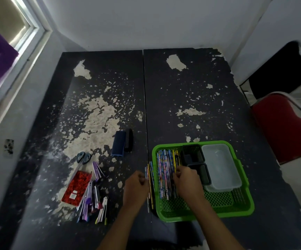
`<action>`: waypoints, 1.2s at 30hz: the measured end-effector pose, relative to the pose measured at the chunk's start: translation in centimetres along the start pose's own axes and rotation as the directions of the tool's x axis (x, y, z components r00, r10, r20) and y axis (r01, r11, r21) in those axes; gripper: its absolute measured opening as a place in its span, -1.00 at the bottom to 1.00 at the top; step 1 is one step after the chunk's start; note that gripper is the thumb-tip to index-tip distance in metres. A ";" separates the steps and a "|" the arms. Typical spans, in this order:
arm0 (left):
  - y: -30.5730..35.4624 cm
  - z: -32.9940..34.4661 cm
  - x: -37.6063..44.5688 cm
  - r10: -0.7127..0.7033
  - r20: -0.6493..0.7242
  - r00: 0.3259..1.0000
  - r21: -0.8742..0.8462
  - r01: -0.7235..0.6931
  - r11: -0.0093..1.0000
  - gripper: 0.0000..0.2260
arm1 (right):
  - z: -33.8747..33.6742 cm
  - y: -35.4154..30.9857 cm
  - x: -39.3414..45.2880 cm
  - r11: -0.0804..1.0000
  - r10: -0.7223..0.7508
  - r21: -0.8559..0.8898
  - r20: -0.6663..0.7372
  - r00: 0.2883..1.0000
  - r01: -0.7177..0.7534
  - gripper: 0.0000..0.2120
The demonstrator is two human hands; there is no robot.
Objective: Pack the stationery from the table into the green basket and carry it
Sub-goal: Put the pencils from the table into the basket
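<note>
Biggest risk I'm seeing here: the few pencils (150,184) lying on the table (191,98) are sitting right up against the outside of the green basket (243,210), just past its left wall. If the left hand (135,184) is only catching some of them, the rest are probably going to roll along the table or get wedged against the wall. The basket is also looking pretty busy inside, so anything dropped in carelessly could end up lying crooked across the bundle and sliding around once the basket is being carried.

The left hand is curling its fingers right at those loose pencils, touching or pinching them; I can't tell how many it's actually got. The right hand (187,181) is reaching inside the basket, fingers curled over the bundle of patterned pencils (164,170) lying along the left side, apparently gripping or straightening them.

Inside the basket, black trays (193,156) are sitting in the middle and a clear tub (220,165) on the right. Still waiting on the table, well left of both hands: a red notebook (77,190), a pile of pens (93,201), scissors (83,157) and a blue eraser (118,143).
</note>
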State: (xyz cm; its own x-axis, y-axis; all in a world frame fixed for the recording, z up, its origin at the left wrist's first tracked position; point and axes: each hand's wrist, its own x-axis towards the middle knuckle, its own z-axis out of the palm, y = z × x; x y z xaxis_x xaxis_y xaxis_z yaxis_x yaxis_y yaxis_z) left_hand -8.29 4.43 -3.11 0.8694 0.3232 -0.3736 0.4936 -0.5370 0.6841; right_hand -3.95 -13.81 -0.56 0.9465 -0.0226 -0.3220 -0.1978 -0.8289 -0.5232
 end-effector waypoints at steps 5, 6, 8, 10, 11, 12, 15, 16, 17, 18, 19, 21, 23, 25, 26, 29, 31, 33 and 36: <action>-3.9 1.5 -0.3 -0.116 0.110 0.987 0.164 0.097 0.982 -0.82 | 0.7 -0.4 -0.4 0.989 -0.096 -0.121 -0.046 0.994 0.090 -0.89; -4.1 1.8 -0.6 -0.126 0.109 0.986 0.162 0.107 0.981 -0.80 | 0.7 -0.7 -0.6 0.987 -0.132 -0.105 -0.061 0.989 0.125 -0.90; -4.2 2.3 -1.2 -0.141 0.097 0.985 0.154 0.125 0.980 -0.81 | 0.7 -0.9 -1.0 0.982 -0.182 -0.074 -0.092 0.979 0.176 -0.91; -4.3 2.6 -1.5 -0.149 0.088 0.985 0.153 0.134 0.979 -0.83 | 0.5 -0.9 -1.4 0.980 -0.195 -0.060 -0.115 0.974 0.190 -0.88; -4.3 2.5 -1.6 -0.147 0.083 0.986 0.159 0.133 0.978 -0.84 | 0.4 -0.9 -1.6 0.981 -0.195 -0.046 -0.122 0.973 0.191 -0.87; -4.3 2.5 -1.6 -0.149 0.081 0.986 0.176 0.133 0.975 -0.84 | 0.3 -0.8 -1.8 0.981 -0.196 -0.029 -0.131 0.972 0.194 -0.84; -4.4 2.5 -1.9 -0.115 0.080 0.990 0.246 0.092 0.965 -0.80 | 0.1 -0.5 -2.1 0.980 -0.193 0.014 -0.139 0.971 0.197 -0.80; -4.3 2.5 -2.0 -0.114 0.083 0.990 0.266 0.088 0.960 -0.78 | 0.1 -0.5 -2.1 0.980 -0.193 0.019 -0.140 0.971 0.197 -0.80; -4.2 2.6 -2.0 -0.111 0.077 0.991 0.266 0.087 0.960 -0.77 | 0.2 -0.4 -2.2 0.980 -0.194 0.024 -0.140 0.971 0.199 -0.79; -4.1 2.4 -2.2 -0.123 0.070 0.990 0.247 0.102 0.964 -0.80 | 0.2 -0.4 -2.3 0.980 -0.194 0.028 -0.140 0.971 0.199 -0.78; -4.1 2.3 -2.2 -0.139 0.059 0.989 0.205 0.124 0.971 -0.82 | 0.2 -0.4 -2.4 0.980 -0.188 0.036 -0.139 0.972 0.195 -0.77; -3.6 1.5 -2.2 -0.184 0.024 0.983 0.087 0.181 0.980 -0.85 | 0.2 -0.5 -2.7 0.980 -0.181 0.057 -0.135 0.974 0.190 -0.76; -2.5 0.6 -2.2 -0.164 -0.022 0.986 -0.030 0.164 0.986 -0.85 | 0.1 -0.6 -2.9 0.978 -0.184 0.077 -0.136 0.974 0.195 -0.78; -0.7 -0.2 -2.0 -0.107 -0.059 0.993 -0.149 0.097 0.984 -0.83 | 0.3 -0.9 -2.8 0.969 -0.188 0.135 -0.130 0.974 0.205 -0.82; 0.4 -0.5 -1.8 -0.091 -0.059 0.994 -0.204 0.078 0.976 -0.82 | 0.4 -1.1 -2.8 0.961 -0.180 0.191 -0.122 0.976 0.201 -0.84; 3.5 -0.8 -1.1 -0.058 -0.002 0.998 -0.348 0.054 0.936 -0.80 | 0.4 -1.6 -2.7 0.918 -0.176 0.361 -0.004 0.984 0.165 -0.85; 4.6 -0.7 -0.7 -0.029 0.025 0.999 -0.371 0.036 0.928 -0.79 | 0.3 -1.8 -2.7 0.878 -0.220 0.446 0.056 0.974 0.173 -0.86; 5.4 -0.7 -0.5 0.000 0.037 0.999 -0.345 0.013 0.938 -0.80 | -0.1 -1.7 -2.7 0.848 -0.246 0.496 0.062 0.967 0.184 -0.86; 5.5 -0.3 -0.2 0.026 0.068 0.997 -0.335 -0.002 0.942 -0.83 | -0.3 -1.1 -2.4 0.851 -0.187 0.507 0.048 0.981 0.137 -0.78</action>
State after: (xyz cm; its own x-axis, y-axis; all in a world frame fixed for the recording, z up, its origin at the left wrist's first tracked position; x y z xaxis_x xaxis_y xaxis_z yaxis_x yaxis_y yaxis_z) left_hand -5.69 1.66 0.95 0.8814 0.2550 -0.3977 0.4568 -0.2453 0.8551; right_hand -5.88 -13.00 1.04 0.9533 0.1597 -0.2563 -0.1678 -0.4255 -0.8892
